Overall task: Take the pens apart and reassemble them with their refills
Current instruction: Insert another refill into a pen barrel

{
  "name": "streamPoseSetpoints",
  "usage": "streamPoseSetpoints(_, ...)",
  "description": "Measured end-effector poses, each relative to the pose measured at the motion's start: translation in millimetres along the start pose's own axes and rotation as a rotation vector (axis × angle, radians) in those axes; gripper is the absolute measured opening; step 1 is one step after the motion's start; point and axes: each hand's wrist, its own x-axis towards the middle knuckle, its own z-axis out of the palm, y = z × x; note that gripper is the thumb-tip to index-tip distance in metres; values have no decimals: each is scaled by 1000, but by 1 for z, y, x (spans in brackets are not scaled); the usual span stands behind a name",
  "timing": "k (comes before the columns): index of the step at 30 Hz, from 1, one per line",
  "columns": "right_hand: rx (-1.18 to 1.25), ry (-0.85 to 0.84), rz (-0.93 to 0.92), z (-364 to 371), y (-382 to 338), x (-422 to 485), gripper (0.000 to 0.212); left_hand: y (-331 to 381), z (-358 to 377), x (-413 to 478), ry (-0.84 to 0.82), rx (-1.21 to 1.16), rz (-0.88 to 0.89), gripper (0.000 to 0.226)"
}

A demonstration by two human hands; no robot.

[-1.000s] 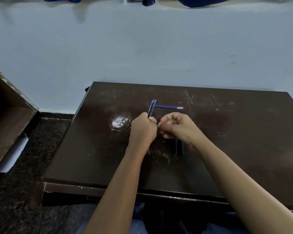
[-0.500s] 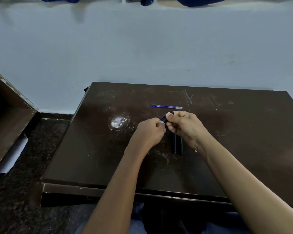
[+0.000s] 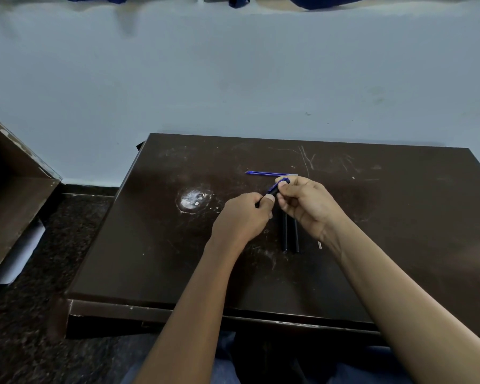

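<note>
Over the middle of the dark bench (image 3: 399, 245), seen from the head camera, both hands now share one blue pen (image 3: 275, 189). A second ago the left hand (image 3: 244, 217) held it alone, its far end poking up toward the refill while the right hand sat curled beside it. Since then the pen has been tipped over and drawn in between the two. It now slants up to the right, clear of the bench. The left hand's fingers are curled round its dark lower end, and the right hand (image 3: 306, 206) pinches the blue upper end between thumb and fingertips.

That looks to me like the grip for twisting or pulling the pen apart. I see no gap in the pen yet, so I judge this one not yet opened.

A thin blue refill (image 3: 269, 174) lies just beyond the hands, in the same spot as before. Two black barrels (image 3: 289, 236) lie side by side under the hands, untouched. A small pale piece (image 3: 319, 245) rests near the right wrist; I cannot tell what it is.
</note>
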Motion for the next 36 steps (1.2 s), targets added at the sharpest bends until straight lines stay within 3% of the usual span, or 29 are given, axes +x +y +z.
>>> streamPoseSetpoints(6, -40, 55, 14, -2, 8, 6, 10, 1, -2, 2, -86, 2, -106, 40)
streamPoseSetpoints(10, 12, 204, -21, -16, 8, 18, 14, -5, -4, 2, -106, 59, -189, 39)
streamPoseSetpoints(11, -96, 241, -45, -21, 10, 21, 12, -6, -5, 2, -94, 54, -202, 39)
streamPoseSetpoints(13, -572, 258, -110, -27, 15, 20, 9, -7, -4, 4, -65, 0, -227, 37)
streamPoseSetpoints(15, -998, 160, -165, -23, 23, 14, 13, -6, -2, 5, -34, -60, -246, 36)
streamPoseSetpoints(18, -1370, 15, -297, -12, 36, 7, 14, -7, -1, 3, 24, -163, -246, 32)
streamPoseSetpoints(21, -1573, -2, -322, -10, 41, 4, 18, -7, -2, 2, 47, -162, -215, 31)
streamPoseSetpoints(31, -1537, -9, -221, -12, 50, 8, 23, -3, -5, 0, 24, -135, -192, 30)
streamPoseSetpoints(33, -1268, 109, -246, -12, 44, 9, 14, -4, -4, 0, 41, -157, -171, 24)
streamPoseSetpoints(36, -595, 211, -124, -2, 28, 6, 20, -5, -3, 0, 55, -149, -143, 21)
